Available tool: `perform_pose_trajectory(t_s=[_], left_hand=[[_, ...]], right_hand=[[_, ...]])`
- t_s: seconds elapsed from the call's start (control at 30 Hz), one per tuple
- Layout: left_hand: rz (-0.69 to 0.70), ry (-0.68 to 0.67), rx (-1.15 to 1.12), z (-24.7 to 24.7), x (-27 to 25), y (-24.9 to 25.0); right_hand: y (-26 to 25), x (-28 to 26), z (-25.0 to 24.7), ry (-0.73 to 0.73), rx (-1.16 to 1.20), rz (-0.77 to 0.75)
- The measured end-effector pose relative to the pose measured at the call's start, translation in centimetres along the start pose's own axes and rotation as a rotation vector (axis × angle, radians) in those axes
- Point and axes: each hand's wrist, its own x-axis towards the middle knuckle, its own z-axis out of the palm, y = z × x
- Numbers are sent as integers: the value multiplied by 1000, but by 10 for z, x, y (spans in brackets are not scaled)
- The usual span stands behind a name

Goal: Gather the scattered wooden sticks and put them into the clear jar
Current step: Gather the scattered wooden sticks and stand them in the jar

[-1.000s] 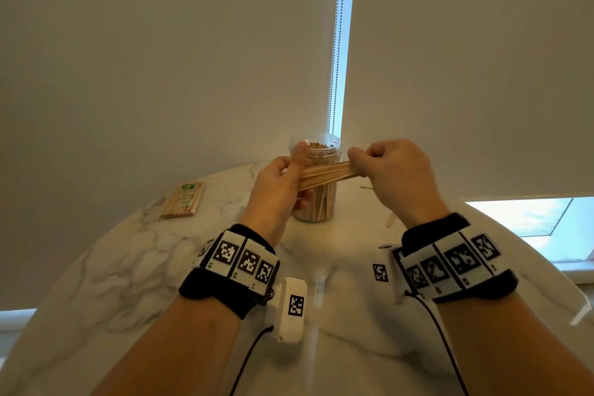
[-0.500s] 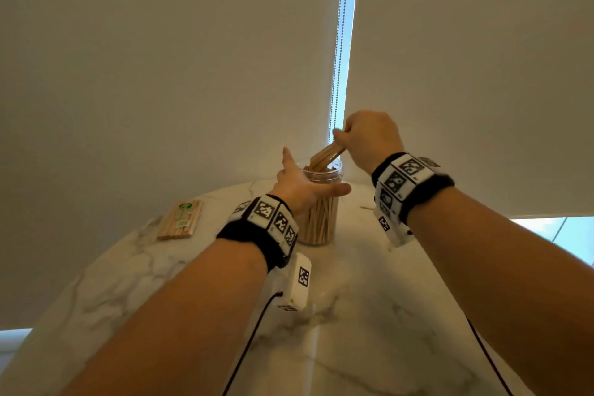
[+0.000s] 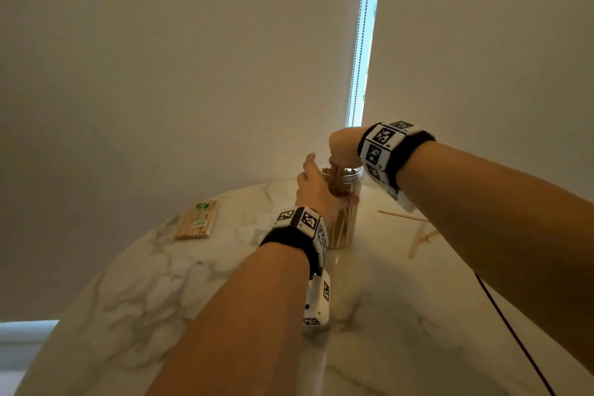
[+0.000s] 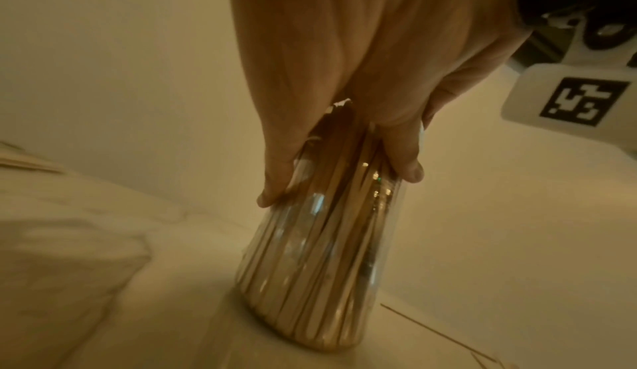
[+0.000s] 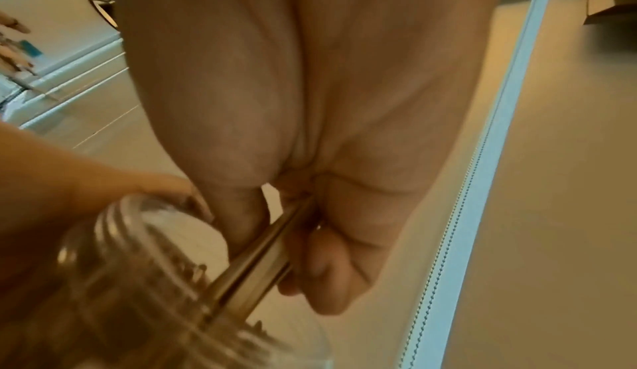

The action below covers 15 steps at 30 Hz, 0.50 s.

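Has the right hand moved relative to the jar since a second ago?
Yes. The right hand has risen from in front of the clear jar to above its mouth, tipping its bundle of sticks from level to pointing down into it.

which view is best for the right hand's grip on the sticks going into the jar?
Right wrist. It shows the right hand pinching the bundle of sticks between thumb and fingers, their lower ends in the jar mouth. In the head view the hand's back hides the pinch; only stick ends show at the rim. The left wrist view shows neither.
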Motion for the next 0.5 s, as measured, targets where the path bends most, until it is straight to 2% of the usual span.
perform_pose_trajectory(t_s=[0.13,0.3,0.43,0.5], left_hand=[[1,13,-17,1,2,-4],[-5,15,2,1,3,-4],[-7,24,-2,1,3,-4],[-14,20,-7,1,3,-4]], right_hand=[[8,-4,-13,43,154,-9],[-2,-7,-1,-35,123,-9],[-2,-4,-7,-5,237,7],[-5,-4,-3,16,217,17]])
